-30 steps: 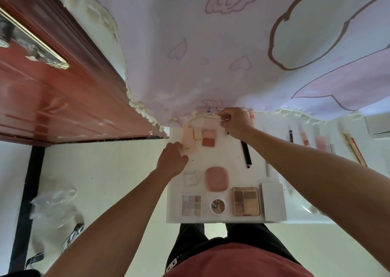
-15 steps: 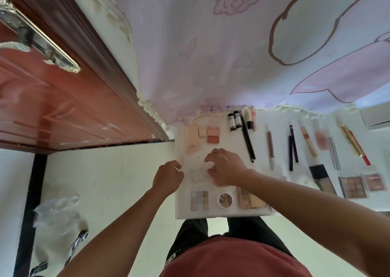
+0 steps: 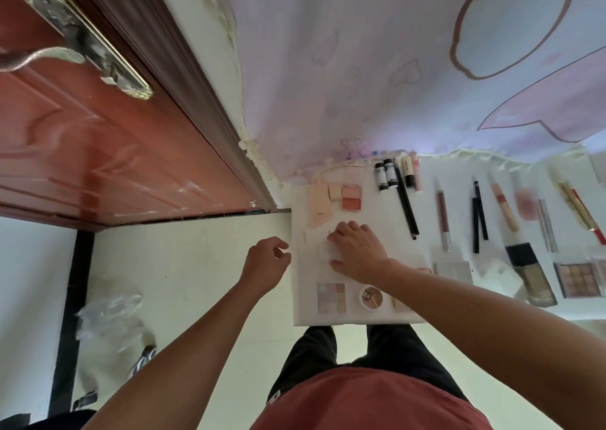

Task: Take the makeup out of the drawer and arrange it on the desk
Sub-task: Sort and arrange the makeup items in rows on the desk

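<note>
Several makeup items lie on the white desk (image 3: 360, 220). At the far side are beige cards (image 3: 319, 208), a peach blush pan (image 3: 351, 197), small tubes (image 3: 385, 175) and a black pencil (image 3: 406, 203). A pastel quad palette (image 3: 331, 298) and a round pot (image 3: 370, 297) sit near the front edge. My right hand (image 3: 359, 252) rests mid-desk, thumb and fingers curled around a small clear case (image 3: 326, 249) and hiding whatever lies under the palm. My left hand (image 3: 265, 262) hovers just off the desk's left edge, fingers loosely curled, holding nothing.
Further right lie a lip gloss (image 3: 442, 220), a silver case (image 3: 454, 270), a foundation bottle (image 3: 531, 275) and a nude palette (image 3: 577, 279). A red-brown door (image 3: 98, 151) stands at left, and a plastic bag (image 3: 108, 318) lies on the floor. A pink patterned cloth (image 3: 360, 69) hangs behind.
My right hand came back from the desk's far edge to the middle and settled over the clear case. My left hand drew off the desk to its left edge.
</note>
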